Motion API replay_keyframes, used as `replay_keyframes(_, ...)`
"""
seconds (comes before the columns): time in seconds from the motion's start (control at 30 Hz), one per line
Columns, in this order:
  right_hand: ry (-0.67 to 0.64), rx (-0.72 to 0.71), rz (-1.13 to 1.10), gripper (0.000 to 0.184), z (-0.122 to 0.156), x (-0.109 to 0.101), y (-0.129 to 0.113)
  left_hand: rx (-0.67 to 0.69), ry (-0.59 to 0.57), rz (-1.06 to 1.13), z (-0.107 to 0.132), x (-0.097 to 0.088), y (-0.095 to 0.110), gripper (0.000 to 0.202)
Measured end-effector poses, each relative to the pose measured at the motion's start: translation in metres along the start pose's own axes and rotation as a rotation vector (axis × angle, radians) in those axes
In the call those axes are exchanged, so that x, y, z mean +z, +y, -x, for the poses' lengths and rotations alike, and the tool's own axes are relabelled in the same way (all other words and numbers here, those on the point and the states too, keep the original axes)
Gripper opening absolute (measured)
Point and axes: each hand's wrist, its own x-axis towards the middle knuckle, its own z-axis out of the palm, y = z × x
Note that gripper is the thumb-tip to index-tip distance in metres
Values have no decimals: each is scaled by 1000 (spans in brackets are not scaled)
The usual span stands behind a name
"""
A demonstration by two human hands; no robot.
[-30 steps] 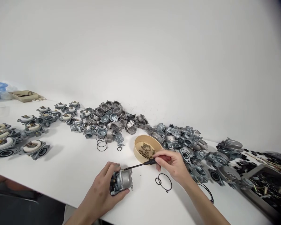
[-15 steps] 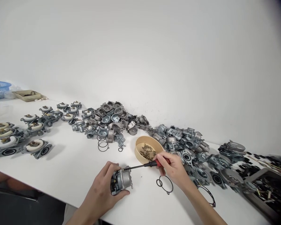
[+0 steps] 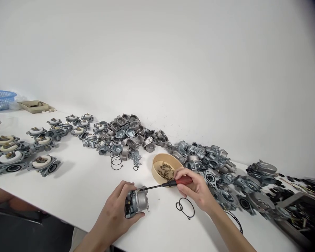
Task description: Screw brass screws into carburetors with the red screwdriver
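Colour reference, bench view.
The screwdriver has a red handle and a black shaft. The carburetor at lower centre is silver-grey with a dark face. The bowl is tan and its screws are brass-coloured. The rings are black and the table is plain white. The basket at upper left is blue mesh, and the parts at left are grey with cream tops.

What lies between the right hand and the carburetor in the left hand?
In the head view, only the screwdriver's dark shaft spans it, from the right hand to the carburetor's top; the white table beneath is bare.
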Motion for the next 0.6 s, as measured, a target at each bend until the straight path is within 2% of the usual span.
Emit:
replay_keyframes(0.2,109,132,79,50,0,5,3,74,48,-63,0,0,-2,55)
replay_keyframes(0.37,8,0,-29,33,0,1,-2,78,40,-79,0,0,-1,52)
replay_keyframes(0.53,58,140,45,49,-2,3,1,91,48,-83,0,1,-3,52)
replay_keyframes(0.6,32,101,32,44,-1,3,3,62,45,-69,0,1,-3,53)
